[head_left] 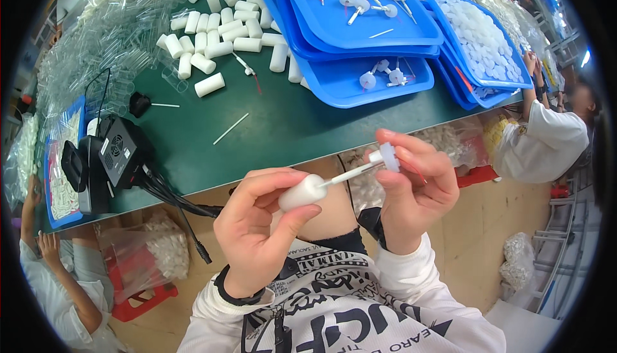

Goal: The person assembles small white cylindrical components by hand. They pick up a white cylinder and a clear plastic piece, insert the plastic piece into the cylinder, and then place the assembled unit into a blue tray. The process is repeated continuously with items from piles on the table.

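Note:
My left hand (254, 221) is closed around a white cylinder (301, 193), thumb and fingers on its sides. My right hand (421, 189) pinches a round translucent white cap (389, 157) with a thin white rod (352, 173) and a red wire. The rod's far tip meets the cylinder's end; whether it reaches inside, I cannot tell. Both pieces are held in the air in front of the green table (283, 131). On the table lie many more white cylinders (209, 85) and a small rod piece with a red wire (244, 65).
Stacked blue trays (360, 99) hold similar cap-and-rod pieces. Another blue tray (524, 85) is full of white discs. Clear tubes (83, 63) are heaped at the far left. A black device (122, 150) with cables stands at the left edge. Co-workers sit at both sides.

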Motion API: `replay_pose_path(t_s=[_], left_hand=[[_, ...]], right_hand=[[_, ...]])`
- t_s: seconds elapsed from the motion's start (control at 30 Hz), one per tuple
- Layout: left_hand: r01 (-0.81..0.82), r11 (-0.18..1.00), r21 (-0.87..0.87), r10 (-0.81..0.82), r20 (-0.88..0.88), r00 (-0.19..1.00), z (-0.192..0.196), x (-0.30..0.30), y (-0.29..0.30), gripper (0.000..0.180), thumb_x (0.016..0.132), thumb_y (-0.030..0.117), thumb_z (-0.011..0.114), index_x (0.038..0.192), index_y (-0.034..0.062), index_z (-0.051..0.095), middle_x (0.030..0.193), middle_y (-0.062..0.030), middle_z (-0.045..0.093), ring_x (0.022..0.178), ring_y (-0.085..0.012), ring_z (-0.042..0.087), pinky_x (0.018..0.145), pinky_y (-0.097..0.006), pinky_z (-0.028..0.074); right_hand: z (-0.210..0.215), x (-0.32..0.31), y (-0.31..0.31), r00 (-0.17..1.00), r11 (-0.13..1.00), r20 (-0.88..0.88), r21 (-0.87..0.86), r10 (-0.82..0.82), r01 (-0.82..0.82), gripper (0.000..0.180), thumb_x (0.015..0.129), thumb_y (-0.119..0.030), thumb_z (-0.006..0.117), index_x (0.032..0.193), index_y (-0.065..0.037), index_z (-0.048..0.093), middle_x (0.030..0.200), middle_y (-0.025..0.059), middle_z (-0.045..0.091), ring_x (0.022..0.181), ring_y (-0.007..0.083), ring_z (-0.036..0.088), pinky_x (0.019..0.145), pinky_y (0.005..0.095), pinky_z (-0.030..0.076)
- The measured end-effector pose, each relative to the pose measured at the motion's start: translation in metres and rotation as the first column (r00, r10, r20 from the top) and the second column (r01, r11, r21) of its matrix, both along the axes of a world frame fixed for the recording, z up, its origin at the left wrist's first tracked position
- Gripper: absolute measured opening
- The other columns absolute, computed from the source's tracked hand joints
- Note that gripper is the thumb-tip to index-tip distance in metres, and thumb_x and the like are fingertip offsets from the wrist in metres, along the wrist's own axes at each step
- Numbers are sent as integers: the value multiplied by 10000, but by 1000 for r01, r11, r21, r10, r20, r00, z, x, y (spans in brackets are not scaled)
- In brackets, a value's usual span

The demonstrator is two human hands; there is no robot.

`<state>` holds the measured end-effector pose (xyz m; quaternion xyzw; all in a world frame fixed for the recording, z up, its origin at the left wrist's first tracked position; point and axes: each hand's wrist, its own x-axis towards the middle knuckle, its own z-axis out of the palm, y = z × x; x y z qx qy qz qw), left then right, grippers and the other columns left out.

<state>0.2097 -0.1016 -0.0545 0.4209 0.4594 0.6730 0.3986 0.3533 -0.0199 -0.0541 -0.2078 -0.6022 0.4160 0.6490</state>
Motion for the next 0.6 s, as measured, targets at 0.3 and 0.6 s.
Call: replay_pose_path(t_s=[0.3,0.6], left_hand=[[160,970,-183,-136,137,981,5,-4,4,260,848,-42,531,1107,-70,539,916,-108,616,771,-107,550,637,-208,439],[56,995,-85,-74,-225,972,-2,-4,7,378,810,-79,562,1181,-17,531,956,-65,583,810,-114,559,735,-220,441]], right_hand=[[-2,1,2,986,998,156,-24,59,-56,208,688,68,716,849,41,587,970,240,627,878,253,642,730,306,520],[-9,10,10,960,930,45,-262,277,-257,182,683,102,700,821,42,598,979,238,621,947,281,620,774,335,522]])
